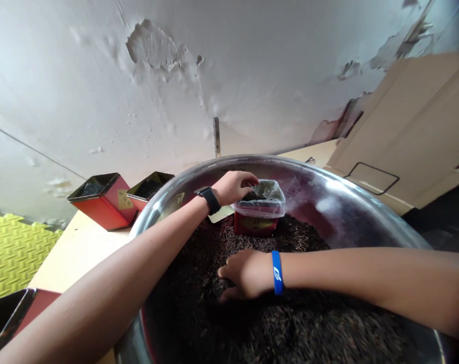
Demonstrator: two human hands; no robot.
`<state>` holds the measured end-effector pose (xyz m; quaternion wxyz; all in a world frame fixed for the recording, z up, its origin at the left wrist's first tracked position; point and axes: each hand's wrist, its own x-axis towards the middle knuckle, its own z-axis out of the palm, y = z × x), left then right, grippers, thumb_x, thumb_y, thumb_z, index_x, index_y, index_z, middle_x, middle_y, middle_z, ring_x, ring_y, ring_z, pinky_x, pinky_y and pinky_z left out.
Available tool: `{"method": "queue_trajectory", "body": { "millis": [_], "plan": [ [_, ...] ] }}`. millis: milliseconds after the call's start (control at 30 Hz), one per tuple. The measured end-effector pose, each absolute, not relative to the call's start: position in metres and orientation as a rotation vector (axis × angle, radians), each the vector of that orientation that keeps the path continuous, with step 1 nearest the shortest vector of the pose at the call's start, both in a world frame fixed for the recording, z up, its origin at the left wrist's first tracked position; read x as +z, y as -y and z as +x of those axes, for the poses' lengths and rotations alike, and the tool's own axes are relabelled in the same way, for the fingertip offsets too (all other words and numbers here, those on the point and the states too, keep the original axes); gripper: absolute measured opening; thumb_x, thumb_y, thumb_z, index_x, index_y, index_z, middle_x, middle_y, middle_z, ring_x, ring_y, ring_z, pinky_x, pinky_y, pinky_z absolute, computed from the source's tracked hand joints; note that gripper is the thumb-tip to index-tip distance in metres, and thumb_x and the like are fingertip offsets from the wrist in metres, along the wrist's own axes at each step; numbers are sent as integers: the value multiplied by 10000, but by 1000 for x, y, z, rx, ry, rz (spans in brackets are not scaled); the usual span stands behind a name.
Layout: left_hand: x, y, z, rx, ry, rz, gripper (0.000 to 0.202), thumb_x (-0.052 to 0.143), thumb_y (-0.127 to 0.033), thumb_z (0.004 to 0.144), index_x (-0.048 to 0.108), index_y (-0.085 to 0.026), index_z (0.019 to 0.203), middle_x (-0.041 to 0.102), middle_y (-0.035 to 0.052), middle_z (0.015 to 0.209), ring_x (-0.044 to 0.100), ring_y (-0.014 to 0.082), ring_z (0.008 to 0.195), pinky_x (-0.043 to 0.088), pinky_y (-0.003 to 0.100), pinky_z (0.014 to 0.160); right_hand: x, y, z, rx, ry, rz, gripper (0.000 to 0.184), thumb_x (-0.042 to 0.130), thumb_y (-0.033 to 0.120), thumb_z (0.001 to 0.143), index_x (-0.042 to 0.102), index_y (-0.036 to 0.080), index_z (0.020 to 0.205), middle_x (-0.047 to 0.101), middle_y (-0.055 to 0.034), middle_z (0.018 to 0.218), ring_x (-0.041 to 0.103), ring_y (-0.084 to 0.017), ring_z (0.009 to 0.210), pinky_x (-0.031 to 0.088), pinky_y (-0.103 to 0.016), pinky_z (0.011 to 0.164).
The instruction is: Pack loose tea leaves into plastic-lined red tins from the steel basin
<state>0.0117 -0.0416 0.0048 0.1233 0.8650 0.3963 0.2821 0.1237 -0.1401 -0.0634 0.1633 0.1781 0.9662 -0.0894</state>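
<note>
Pinching the rim of a clear, crinkled plastic liner [269,190] with the left hand [233,188], thumb and fingertips nearly together on the film. Touching loose, dark, dry leaf-like bits [290,326] with the right hand [248,273], fingers loosely curled; cannot tell whether holding any. Seeing the liner folded over the mouth of a red, square-sided box [256,225], upright on the bits in the far part of a large, round, shiny metal basin [353,210]. Farther out, at left, seeing two red, black-lined boxes [111,205] on a pale tabletop [75,247].
</note>
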Motion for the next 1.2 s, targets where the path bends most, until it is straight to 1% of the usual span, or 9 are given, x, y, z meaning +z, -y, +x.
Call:
{"method": "queue_trajectory", "body": {
  "millis": [167, 467, 567, 633, 700, 800, 1000, 1067, 1200],
  "plan": [
    [4, 41, 12, 836, -1117, 2543, 232, 491, -153, 764, 620, -151, 956, 647, 38, 939, 577, 115, 839, 442, 234, 782, -45, 135, 125, -393, -2700, 377, 618, 292, 653, 770, 640, 171, 939, 657, -111, 829, 593, -218, 705, 353, -277, 502],
    [4, 41, 12, 816, -1140, 2545, 276, 455, -97, 740, 637, -164, 937, 657, 31, 912, 584, 112, 820, 445, 227, 762, -31, 105, 133, -704, -2540, 210, 442, 404, 522, 797, 671, 175, 848, 644, -30, 779, 547, -143, 709, 384, -237, 602],
    [5, 42, 12, 804, -1151, 2547, 326, 421, -49, 702, 644, -159, 913, 663, 27, 875, 589, 109, 796, 449, 219, 738, -39, 93, 134, -784, -2737, 289, 369, 415, 431, 821, 657, 166, 907, 647, -37, 822, 564, -140, 750, 407, -238, 665],
    [5, 42, 12, 784, -1147, 2526, 353, 395, -29, 684, 642, -153, 904, 666, 24, 858, 595, 103, 780, 453, 211, 724, -47, 85, 133, -785, -2916, 362, 334, 431, 356, 824, 624, 154, 1007, 637, -66, 946, 569, -157, 852, 411, -258, 758],
    [5, 42, 12, 781, -1126, 2495, 362, 382, -21, 678, 637, -145, 902, 666, 22, 848, 600, 96, 761, 457, 202, 711, -59, 79, 133, -773, -3026, 396, 386, 447, 331, 817, 556, 139, 1133, 577, -100, 1119, 526, -186, 1013, 374, -291, 881],
    [4, 41, 11, 801, -1089, 2469, 341, 394, -32, 687, 632, -140, 906, 665, 26, 842, 604, 99, 761, 462, 202, 706, -80, 71, 135, -793, -3072, 371, 513, 451, 372, 813, 443, 118, 1259, 440, -117, 1296, 384, -204, 1198, 267, -312, 1009],
    [3, 41, 12, 800, -1063, 2445, 268, 428, -78, 729, 632, -142, 891, 667, 36, 820, 608, 103, 761, 466, 206, 704, -117, 69, 143, -988, -2974, 392, 635, 455, 491, 791, 358, 155, 1321, 242, -66, 1417, 189, -185, 1302, 144, -297, 1071],
    [4, 41, 13, 787, -1061, 2454, 248, 442, -106, 744, 634, -148, 896, 667, 36, 824, 607, 104, 760, 464, 207, 700, -119, 73, 144, -1064, -2963, 430, 624, 450, 501, 791, 374, 164, 1311, 233, -60, 1421, 184, -187, 1303, 147, -306, 1070],
    [6, 43, 13, 762, -1057, 2475, 242, 445, -113, 747, 636, -153, 890, 666, 33, 832, 603, 101, 755, 460, 209, 701, -114, 83, 141, -1147, -2999, 448, 583, 429, 499, 804, 437, 143, 1267, 336, -79, 1375, 314, -175, 1251, 214, -288, 1045]
  ]
}}
